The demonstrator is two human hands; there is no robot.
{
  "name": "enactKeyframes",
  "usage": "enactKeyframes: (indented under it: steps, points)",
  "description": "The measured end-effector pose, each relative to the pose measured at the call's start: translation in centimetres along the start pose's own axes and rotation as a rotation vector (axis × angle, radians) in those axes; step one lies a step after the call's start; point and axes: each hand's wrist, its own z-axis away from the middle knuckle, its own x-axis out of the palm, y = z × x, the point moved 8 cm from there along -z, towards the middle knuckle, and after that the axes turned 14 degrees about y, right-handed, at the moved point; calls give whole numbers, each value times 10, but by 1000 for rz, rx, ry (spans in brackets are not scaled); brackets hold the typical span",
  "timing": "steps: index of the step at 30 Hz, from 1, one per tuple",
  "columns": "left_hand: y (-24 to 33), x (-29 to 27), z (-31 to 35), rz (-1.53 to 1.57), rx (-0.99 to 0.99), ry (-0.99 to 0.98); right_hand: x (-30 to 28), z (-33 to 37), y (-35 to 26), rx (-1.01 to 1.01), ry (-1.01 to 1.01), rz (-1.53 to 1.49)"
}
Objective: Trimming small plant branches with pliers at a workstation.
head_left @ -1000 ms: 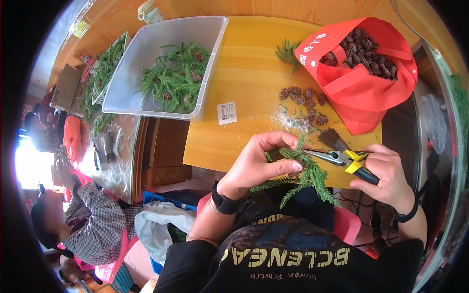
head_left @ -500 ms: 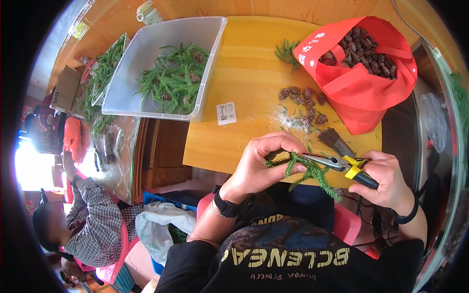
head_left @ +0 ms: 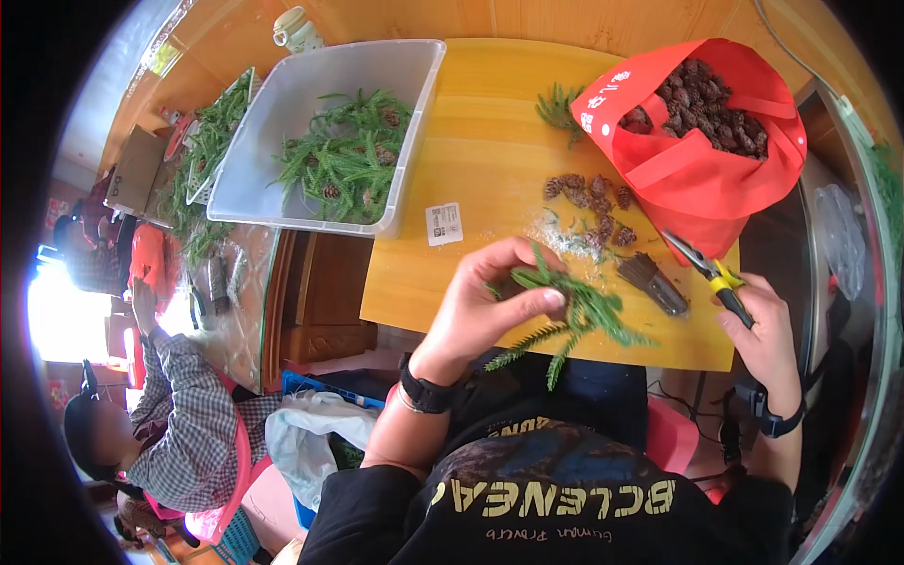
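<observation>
Between thumb and fingers, my left hand [head_left: 499, 297] pinches a green artificial pine sprig [head_left: 589, 315] over the table's near edge. A dark lump, perhaps a pine cone, shows partly at its base behind the thumb. To the right, my right hand [head_left: 765, 330] is wrapped round the yellow-and-black handles of a pair of pliers [head_left: 702, 259]. The pliers' metal jaws point up and left, apart from the sprig. Beyond my hands several loose pine cones [head_left: 598, 200] and a bundle of thin brown stems or wires [head_left: 650, 282] lie on the yellow table [head_left: 480, 141].
A clear plastic bin [head_left: 414, 169] of green sprigs with cones stands at back left. A red bag [head_left: 678, 188] full of pine cones is at back right. A white label [head_left: 444, 224] lies on the table. Another person [head_left: 188, 424] sits at far left by a glass-topped table.
The pliers have come away from the sprig; my right hand has moved them up and right. My left hand still holds the sprig, which has turned so its branches hang more downward.
</observation>
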Motion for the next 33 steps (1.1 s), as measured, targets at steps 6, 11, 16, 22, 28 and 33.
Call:
enactKeyframes:
  steps: [6,11,16,22,28,33]
  points:
    - [75,-46,-7,-114,273,314,0,54,83,214,68,179]
    - [141,-85,-17,-432,523,675,14,77,105,214,-4,274]
    - [194,-156,-22,-1315,910,995,22,76,101,184,32,243]
    - [146,-37,-23,-1157,1019,628,30,73,103,78,88,359]
    - [13,-2,-106,-859,328,59,36,71,110,207,39,282]
    - [-31,-4,-194,-1204,505,23,23,61,92,140,154,286]
